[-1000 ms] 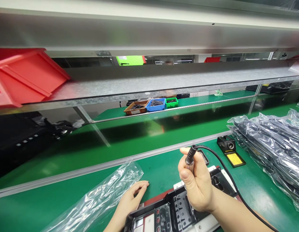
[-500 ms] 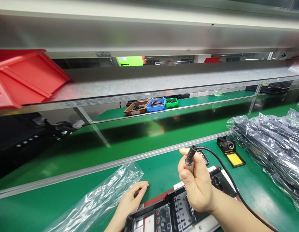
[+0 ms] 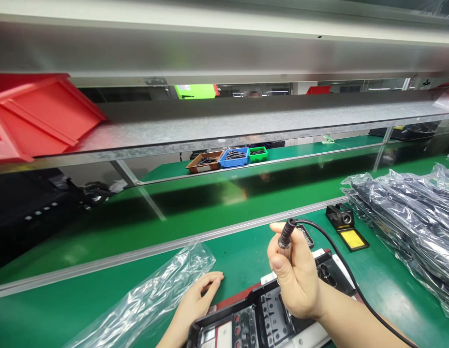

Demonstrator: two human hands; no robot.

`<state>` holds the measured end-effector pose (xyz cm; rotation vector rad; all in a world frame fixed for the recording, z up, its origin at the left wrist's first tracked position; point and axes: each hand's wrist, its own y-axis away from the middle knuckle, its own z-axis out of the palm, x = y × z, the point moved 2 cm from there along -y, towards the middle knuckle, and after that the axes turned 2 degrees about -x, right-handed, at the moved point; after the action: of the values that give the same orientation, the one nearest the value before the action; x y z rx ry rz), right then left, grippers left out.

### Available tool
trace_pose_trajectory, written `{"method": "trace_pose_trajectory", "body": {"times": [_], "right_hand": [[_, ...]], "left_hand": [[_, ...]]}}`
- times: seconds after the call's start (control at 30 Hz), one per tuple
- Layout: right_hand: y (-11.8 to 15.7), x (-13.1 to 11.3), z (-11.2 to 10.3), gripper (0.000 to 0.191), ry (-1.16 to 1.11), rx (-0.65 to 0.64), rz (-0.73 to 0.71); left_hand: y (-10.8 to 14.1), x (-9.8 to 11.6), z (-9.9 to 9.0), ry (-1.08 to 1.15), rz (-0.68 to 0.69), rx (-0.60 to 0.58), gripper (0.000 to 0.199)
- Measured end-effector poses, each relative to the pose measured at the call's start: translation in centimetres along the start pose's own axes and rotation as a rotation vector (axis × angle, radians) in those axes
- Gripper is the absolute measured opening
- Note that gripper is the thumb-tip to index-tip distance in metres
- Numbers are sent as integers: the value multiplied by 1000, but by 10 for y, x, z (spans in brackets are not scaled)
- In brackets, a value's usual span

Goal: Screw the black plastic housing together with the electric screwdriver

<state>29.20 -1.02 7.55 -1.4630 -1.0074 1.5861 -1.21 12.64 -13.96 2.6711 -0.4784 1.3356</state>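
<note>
My right hand [image 3: 297, 275] is wrapped around a soldering iron [image 3: 285, 240], held upright with its black cord rising from the top and looping down to the right. A metal part of the iron shows below the hand, over a long black plastic housing [image 3: 270, 309]; its tip is hidden. My left hand [image 3: 201, 297] rests by the housing's far left edge, fingers stretched out, holding nothing. Red and white fixture parts show around the housing. Just left of that hand lies a clear plastic bag [image 3: 155, 290].
A soldering iron stand with a yellow sponge [image 3: 352, 239] and a small tray of tiny parts [image 3: 305, 236] sit beyond my right hand. Bagged black parts [image 3: 409, 227] are piled at right. A metal shelf [image 3: 246, 118] crosses overhead, carrying a red bin [image 3: 43, 116].
</note>
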Motion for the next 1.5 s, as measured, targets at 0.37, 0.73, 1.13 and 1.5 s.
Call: {"method": "trace_pose_trajectory", "body": {"times": [0.37,0.73,1.13,1.5], "right_hand": [[0,0,1,30,-54,-1,16],[0,0,0,30,-65,-4,12],[0,-1,1,29,-29,-3,16],[0,1,0,30,-56,-8,10]], "left_hand": [[1,1,0,12,-6,-3,43],[0,-1,1,18,-31,-10,33],[0,-5,3,21,-32,10,32],[-1,-7,2,19,-29,5,33]]}}
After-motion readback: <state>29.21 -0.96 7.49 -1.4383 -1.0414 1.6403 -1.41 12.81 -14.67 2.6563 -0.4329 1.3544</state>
